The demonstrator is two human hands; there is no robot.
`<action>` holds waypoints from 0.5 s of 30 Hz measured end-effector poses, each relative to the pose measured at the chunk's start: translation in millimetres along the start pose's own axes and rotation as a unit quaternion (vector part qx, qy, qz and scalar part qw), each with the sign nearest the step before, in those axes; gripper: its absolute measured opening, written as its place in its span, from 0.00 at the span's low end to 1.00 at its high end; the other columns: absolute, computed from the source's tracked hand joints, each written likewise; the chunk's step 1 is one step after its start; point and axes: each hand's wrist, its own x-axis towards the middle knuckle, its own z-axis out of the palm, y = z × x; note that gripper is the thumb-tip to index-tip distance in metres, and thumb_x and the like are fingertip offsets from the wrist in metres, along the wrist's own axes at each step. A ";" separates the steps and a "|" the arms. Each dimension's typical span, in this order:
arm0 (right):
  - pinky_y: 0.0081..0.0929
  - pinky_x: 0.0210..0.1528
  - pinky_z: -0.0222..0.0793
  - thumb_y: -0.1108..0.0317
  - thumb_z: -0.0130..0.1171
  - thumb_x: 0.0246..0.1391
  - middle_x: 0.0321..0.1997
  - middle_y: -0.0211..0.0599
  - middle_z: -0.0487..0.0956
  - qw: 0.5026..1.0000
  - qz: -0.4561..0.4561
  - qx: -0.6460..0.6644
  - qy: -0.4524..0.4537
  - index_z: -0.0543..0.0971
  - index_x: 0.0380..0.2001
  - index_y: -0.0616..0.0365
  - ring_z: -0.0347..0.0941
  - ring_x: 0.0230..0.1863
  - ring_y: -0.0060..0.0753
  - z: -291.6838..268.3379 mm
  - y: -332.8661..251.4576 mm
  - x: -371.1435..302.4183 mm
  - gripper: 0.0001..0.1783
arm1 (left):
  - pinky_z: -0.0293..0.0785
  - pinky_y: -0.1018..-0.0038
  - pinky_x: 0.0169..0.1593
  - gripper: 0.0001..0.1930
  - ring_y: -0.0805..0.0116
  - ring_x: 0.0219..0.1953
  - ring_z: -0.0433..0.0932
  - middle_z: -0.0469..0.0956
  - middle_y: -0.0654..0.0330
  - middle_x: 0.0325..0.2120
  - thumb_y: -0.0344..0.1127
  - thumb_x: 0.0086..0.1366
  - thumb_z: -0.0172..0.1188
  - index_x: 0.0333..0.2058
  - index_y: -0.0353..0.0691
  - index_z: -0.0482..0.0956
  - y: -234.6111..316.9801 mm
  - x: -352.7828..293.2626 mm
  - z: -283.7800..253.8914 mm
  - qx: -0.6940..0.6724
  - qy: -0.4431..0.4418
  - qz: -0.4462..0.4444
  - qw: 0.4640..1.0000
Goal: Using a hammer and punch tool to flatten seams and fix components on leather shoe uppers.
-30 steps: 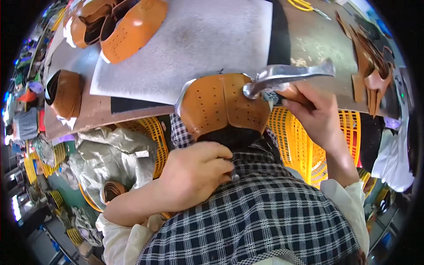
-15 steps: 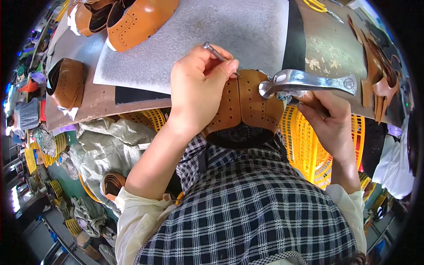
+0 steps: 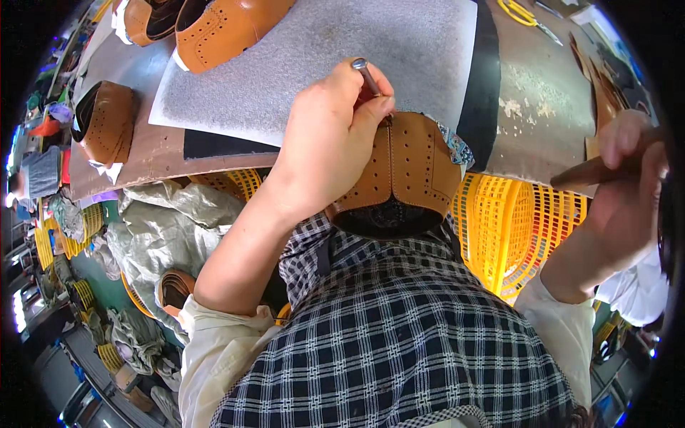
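Observation:
My left hand (image 3: 325, 143) is closed on a slim metal punch (image 3: 367, 77). The punch slants down toward the seam near the upper edge of a brown leather shoe upper (image 3: 410, 160). Rows of small holes run down both sides of that seam, and a patterned lining shows at its right edge. The upper lies at the table's near edge, its dark opening toward me. Raised at the far right, my right hand (image 3: 614, 217) is wrapped round a hammer (image 3: 596, 170). Only its dark handle shows; the head is out of sight at the rim.
A pale grey sheet (image 3: 285, 68) covers the table's middle, above a black mat (image 3: 221, 146). Several brown shoe uppers (image 3: 107, 121) stand on the left. Yellow scissors (image 3: 521, 14) lie at the back right. Yellow baskets (image 3: 499, 235) are below the table edge.
My right hand has swung the hammer up and out to the right, away from the upper. The punch in my left hand now stands steeper, and that hand is slightly farther right.

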 end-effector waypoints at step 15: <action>0.14 0.29 0.63 0.71 0.58 0.50 0.27 0.33 0.75 0.979 0.031 -0.193 -0.049 0.74 0.38 0.65 0.68 0.27 0.18 33.5 5.3 -3.7 0.12 | 0.71 0.70 0.26 0.08 0.61 0.22 0.76 0.76 0.56 0.20 0.31 0.52 0.63 0.26 0.37 0.72 7.2 -5.2 15.5 0.166 0.063 0.096 0.979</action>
